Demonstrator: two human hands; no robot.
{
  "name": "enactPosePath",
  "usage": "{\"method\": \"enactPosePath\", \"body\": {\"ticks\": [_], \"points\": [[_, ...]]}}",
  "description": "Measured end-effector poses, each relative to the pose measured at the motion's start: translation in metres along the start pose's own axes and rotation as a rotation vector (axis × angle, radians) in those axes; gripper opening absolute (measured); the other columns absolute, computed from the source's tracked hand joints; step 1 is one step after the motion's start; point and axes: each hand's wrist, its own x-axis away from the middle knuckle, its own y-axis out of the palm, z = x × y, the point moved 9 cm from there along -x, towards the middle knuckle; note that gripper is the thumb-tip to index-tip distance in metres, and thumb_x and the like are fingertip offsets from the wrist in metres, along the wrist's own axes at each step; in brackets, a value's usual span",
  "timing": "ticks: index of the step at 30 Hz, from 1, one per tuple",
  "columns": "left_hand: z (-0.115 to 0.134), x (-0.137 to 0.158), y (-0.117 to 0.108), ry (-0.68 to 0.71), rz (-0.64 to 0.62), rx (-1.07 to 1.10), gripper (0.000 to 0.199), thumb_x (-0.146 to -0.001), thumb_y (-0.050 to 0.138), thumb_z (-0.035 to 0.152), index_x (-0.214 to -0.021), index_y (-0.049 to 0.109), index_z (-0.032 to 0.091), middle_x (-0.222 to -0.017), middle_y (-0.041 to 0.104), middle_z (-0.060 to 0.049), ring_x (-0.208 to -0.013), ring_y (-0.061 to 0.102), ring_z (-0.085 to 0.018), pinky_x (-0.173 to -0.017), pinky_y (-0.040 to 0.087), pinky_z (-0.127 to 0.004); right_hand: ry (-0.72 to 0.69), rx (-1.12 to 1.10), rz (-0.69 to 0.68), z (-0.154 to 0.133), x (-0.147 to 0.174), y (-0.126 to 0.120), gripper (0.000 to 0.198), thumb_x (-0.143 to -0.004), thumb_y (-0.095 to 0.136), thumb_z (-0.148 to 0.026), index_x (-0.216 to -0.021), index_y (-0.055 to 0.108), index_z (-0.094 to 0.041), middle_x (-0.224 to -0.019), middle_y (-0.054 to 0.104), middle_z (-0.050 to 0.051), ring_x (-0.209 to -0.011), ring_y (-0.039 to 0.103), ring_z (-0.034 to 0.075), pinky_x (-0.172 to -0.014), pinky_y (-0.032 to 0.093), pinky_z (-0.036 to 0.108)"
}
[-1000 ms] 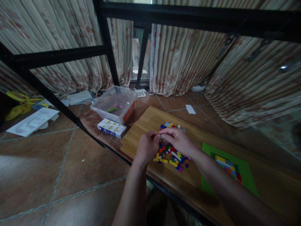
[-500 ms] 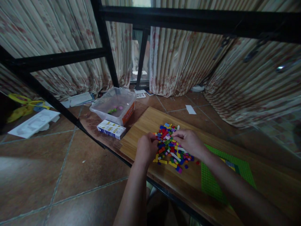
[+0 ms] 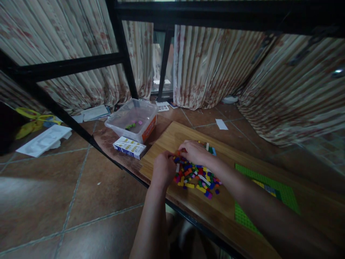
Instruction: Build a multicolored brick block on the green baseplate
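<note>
Building bricks (image 3: 194, 176) in many colours lie in a loose heap on a wooden board (image 3: 167, 140). My left hand (image 3: 164, 168) is at the heap's left edge, thumb and fingers closed together; whatever they hold is hidden. Reaching over the top of the heap, my right hand (image 3: 196, 151) has its fingers bent down in a pinch close to the left fingertips. Orange bricks (image 3: 178, 153) show between the two hands, but I cannot tell which hand grips them. Partly under my right forearm is a green baseplate (image 3: 244, 212) with several yellow, grey and dark green bricks on it.
A clear plastic tub (image 3: 132, 118) holding a few green and pink bricks stands beyond the board's left end. In front of it lies a small white-and-blue box (image 3: 129, 146). A black metal frame (image 3: 78, 118) crosses the left and top. Striped curtains (image 3: 210, 68) hang behind.
My right hand has moved left across the heap toward my left hand, so their fingertips are now close together. My left hand has shifted slightly left. The view has tilted a little.
</note>
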Motion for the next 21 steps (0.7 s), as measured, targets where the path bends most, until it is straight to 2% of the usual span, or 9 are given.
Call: {"method": "enactPosePath", "body": {"ticks": [6,9,12,14,17,21], "points": [[-0.001,-0.001,-0.007,0.006,0.013,-0.007,0.027,-0.084,0.047,0.017,-0.086,0.073,0.016,-0.08,0.072,-0.008,-0.077,0.063,-0.018,-0.068,0.042,-0.026,0.088,0.019,-0.07,0.0,-0.008,0.003,0.016,-0.079,0.063,-0.019,-0.09,0.073,-0.022,-0.097,0.074,0.007,-0.092,0.067,0.023,-0.074,0.047,0.029],[-0.009,-0.004,-0.009,-0.017,0.029,0.021,0.026,-0.084,0.048,0.02,-0.088,0.073,0.016,-0.078,0.072,-0.008,-0.077,0.063,-0.019,-0.068,0.042,-0.026,0.092,0.089,-0.084,-0.006,-0.012,0.002,0.013,-0.081,0.061,-0.02,-0.088,0.071,-0.019,-0.097,0.073,0.012,-0.094,0.067,0.027,-0.075,0.048,0.032],[-0.015,-0.007,-0.014,-0.011,0.071,0.054,0.025,-0.083,0.048,0.022,-0.087,0.071,0.015,-0.078,0.072,-0.009,-0.075,0.064,-0.019,-0.066,0.043,-0.026,0.077,0.109,-0.057,-0.01,-0.011,-0.002,0.018,-0.086,0.056,-0.024,-0.096,0.068,-0.015,-0.105,0.071,0.017,-0.1,0.065,0.029,-0.079,0.047,0.034],[-0.016,-0.008,-0.015,0.006,0.082,0.087,0.024,-0.084,0.048,0.025,-0.084,0.07,0.015,-0.077,0.071,-0.009,-0.074,0.063,-0.018,-0.065,0.043,-0.026,0.085,0.081,0.005,-0.01,-0.005,-0.011,0.021,-0.09,0.052,-0.026,-0.102,0.065,-0.014,-0.102,0.071,0.017,-0.098,0.066,0.029,-0.079,0.047,0.034],[-0.007,-0.006,-0.006,0.066,0.016,0.239,0.028,-0.086,0.05,0.035,-0.082,0.069,0.014,-0.075,0.07,-0.006,-0.071,0.062,-0.017,-0.062,0.043,-0.024,0.064,-0.093,0.141,-0.012,0.016,-0.029,0.017,-0.09,0.051,-0.024,-0.099,0.063,-0.017,-0.089,0.073,0.01,-0.088,0.068,0.023,-0.077,0.047,0.031],[0.018,0.008,0.015,0.139,-0.182,0.554,0.031,-0.083,0.057,0.043,-0.081,0.067,0.014,-0.071,0.065,-0.002,-0.063,0.057,-0.012,-0.058,0.043,-0.022,0.02,-0.571,0.295,-0.007,0.053,-0.04,0.011,-0.085,0.056,-0.021,-0.093,0.064,-0.021,-0.084,0.073,0.003,-0.078,0.067,0.017,-0.073,0.049,0.027]]}}
